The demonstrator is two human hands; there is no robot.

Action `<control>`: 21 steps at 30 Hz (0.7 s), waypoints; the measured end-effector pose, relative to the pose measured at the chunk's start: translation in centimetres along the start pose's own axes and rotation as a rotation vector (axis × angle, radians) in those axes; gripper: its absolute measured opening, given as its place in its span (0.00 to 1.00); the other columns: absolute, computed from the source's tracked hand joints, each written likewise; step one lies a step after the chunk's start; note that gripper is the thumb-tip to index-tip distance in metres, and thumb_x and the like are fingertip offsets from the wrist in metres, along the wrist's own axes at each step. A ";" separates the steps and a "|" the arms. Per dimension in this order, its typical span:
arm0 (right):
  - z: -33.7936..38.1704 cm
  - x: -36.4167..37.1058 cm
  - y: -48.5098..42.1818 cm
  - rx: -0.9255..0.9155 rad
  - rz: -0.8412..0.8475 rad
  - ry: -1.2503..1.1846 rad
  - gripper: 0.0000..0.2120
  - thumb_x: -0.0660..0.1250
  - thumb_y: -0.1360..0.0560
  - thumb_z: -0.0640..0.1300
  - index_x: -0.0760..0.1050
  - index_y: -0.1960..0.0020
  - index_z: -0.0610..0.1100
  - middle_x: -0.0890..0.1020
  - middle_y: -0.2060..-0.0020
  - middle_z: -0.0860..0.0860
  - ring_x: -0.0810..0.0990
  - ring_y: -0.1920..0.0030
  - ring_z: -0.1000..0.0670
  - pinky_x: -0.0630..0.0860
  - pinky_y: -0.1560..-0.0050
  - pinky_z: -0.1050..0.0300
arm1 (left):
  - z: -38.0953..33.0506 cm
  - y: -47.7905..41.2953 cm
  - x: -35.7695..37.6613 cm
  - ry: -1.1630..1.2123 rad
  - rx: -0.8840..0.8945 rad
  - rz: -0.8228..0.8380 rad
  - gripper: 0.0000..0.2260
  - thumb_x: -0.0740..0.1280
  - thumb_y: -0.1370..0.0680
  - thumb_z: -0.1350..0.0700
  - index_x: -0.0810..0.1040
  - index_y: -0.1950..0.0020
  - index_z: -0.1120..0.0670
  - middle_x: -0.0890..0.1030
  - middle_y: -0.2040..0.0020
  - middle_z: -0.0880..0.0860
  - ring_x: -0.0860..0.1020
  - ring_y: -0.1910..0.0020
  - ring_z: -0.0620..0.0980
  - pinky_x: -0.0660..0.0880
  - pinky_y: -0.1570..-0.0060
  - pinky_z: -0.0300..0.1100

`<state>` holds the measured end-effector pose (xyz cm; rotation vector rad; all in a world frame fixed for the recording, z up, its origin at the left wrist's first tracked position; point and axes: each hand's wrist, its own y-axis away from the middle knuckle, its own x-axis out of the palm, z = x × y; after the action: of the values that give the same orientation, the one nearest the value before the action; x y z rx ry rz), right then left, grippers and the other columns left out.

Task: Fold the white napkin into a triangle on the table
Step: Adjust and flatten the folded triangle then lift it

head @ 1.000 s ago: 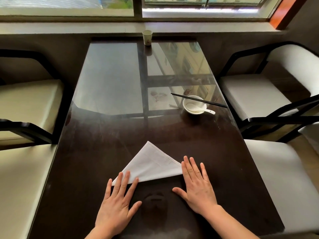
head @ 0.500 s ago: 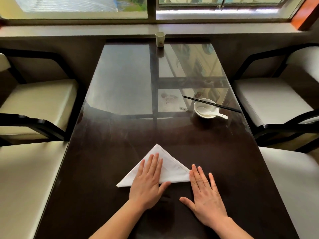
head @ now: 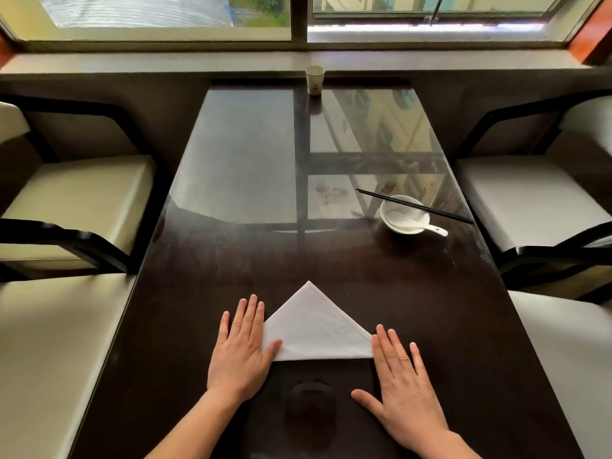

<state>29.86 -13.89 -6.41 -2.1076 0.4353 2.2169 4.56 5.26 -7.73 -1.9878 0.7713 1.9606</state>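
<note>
Left hand (head: 240, 349) flat, fingers straight, pressing left corner of napkin (head: 314, 329) | right hand (head: 402, 382) flat, fingertips touching right corner, gripping nothing

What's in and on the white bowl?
A white spoon lies inside the bowl, handle over the rim; black chopsticks rest across the top. Anything beneath the spoon is hidden.

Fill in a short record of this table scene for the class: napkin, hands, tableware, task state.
Napkin: white cloth napkin folded into a triangle, flat on the dark glossy table, apex pointing away from the person
Hands: left hand flat, fingers straight, covering the napkin's left corner; right hand flat on the table, fingers at the right corner
Tableware: white ceramic bowl holding a white spoon, black chopsticks across its rim; small paper cup upright at the far end
Task state: triangle formed
</note>
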 end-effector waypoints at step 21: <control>8.9 -2.1 -14.3 -0.165 0.056 -0.086 0.51 0.34 0.29 0.78 0.41 0.19 0.43 0.36 0.21 0.51 0.31 0.22 0.50 0.37 0.21 0.40 | -0.2 -0.1 -0.5 0.013 0.027 -0.023 0.35 0.43 0.20 0.34 0.57 0.22 0.58 0.56 0.20 0.54 0.53 0.21 0.54 0.48 0.26 0.56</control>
<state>24.63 2.32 -6.44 -2.0884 0.3203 2.4428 4.78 5.31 -7.28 -1.9874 0.7705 1.9158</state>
